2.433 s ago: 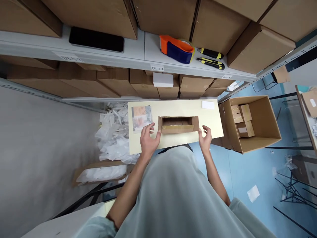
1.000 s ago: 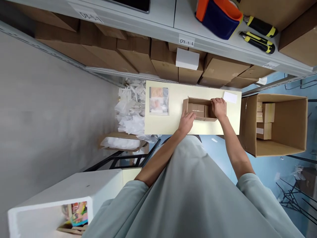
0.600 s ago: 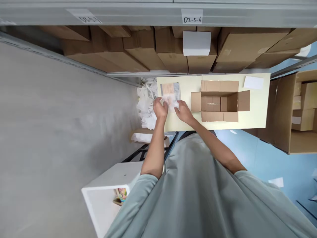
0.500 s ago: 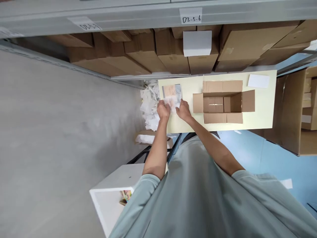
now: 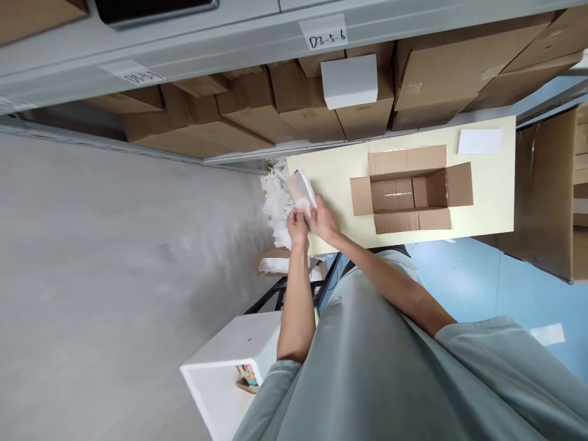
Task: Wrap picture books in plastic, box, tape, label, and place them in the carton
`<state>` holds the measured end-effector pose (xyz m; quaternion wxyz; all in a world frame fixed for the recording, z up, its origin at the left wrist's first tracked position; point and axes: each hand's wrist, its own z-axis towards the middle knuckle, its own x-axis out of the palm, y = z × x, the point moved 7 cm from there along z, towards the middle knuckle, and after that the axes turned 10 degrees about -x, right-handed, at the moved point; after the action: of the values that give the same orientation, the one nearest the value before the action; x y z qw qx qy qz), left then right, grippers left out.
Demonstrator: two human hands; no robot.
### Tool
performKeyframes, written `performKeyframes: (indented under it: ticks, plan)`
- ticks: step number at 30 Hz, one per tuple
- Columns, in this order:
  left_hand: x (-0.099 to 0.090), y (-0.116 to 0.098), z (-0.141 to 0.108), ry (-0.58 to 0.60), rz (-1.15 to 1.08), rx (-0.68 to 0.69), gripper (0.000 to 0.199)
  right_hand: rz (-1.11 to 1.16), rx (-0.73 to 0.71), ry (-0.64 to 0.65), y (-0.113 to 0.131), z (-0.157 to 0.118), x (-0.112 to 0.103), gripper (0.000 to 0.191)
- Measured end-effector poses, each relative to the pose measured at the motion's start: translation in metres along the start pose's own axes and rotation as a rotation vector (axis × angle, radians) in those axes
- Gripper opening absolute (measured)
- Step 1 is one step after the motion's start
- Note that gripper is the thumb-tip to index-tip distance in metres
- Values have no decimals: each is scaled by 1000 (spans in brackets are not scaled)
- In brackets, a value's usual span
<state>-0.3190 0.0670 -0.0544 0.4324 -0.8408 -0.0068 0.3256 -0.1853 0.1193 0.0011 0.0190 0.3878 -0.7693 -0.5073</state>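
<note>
Between my hands is a flat packet in clear plastic (image 5: 302,188), tilted up over the left end of the pale yellow tabletop (image 5: 335,166). My left hand (image 5: 297,225) pinches its near end, fingers closed. On the packet's right side, my right hand (image 5: 324,219) grips the edge between thumb and fingers. What is inside the plastic is blurred and partly hidden by glare. To the right of my hands stands an open cardboard box (image 5: 410,191) with its flaps folded outward; I see bare cardboard inside it.
A white card (image 5: 479,141) lies at the table's right end. Crumpled white scraps (image 5: 277,202) lie past its left edge. Shelved cartons (image 5: 312,95) run along the back. A large carton (image 5: 544,196) stands right, a white cabinet (image 5: 229,349) lower left.
The packet lay flat on the table; now it is lifted and tilted in my hands. My right hand has moved left and nearer to me, close beside my left. The view has shifted slightly.
</note>
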Motion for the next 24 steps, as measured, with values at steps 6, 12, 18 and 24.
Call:
performKeyframes:
  ticks: [6, 12, 18, 24]
  plan:
    - [-18, -68, -52, 28, -487, -29, 49, 128, -276, -140, 29, -83, -97, 40]
    - [69, -178, -92, 482, -568, 59, 48, 120, -514, -379, 5, -130, -254, 46]
    - [97, -226, -94, 330, -326, 339, 67, -204, -495, -265, -11, -145, -340, 46]
    - [83, -261, -103, 260, 10, 626, 65, -477, -453, 112, -34, -105, -335, 30]
